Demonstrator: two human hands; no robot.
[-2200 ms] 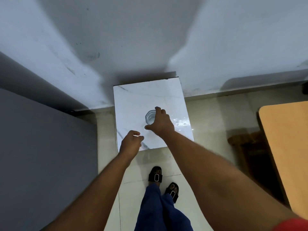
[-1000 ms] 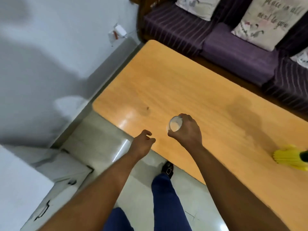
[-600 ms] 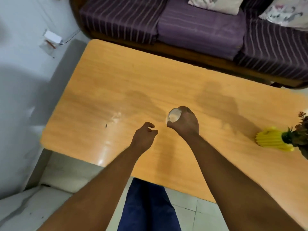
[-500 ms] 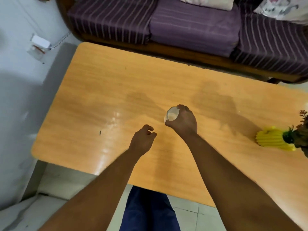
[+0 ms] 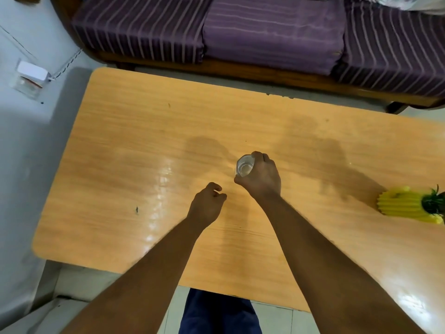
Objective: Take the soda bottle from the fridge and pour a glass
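A small clear glass (image 5: 244, 165) is held upright over the middle of the wooden table (image 5: 134, 169); whether its base touches the top I cannot tell. My right hand (image 5: 261, 178) wraps around its right side and hides most of the wall. The glass looks empty. My left hand (image 5: 206, 205) hovers just left of and nearer than the glass, fingers loosely curled, holding nothing. No soda bottle or fridge is in view.
A yellow ribbed vase with a plant (image 5: 409, 208) lies or leans at the table's right edge. A purple striped sofa (image 5: 265, 32) runs along the far side. A grey wall (image 5: 21, 145) with a white socket box (image 5: 32, 72) is on the left.
I carried the glass from the white marble stand over to the wooden table. In the last half second the right hand and glass have lowered slightly; the left hand stays curled beside it.
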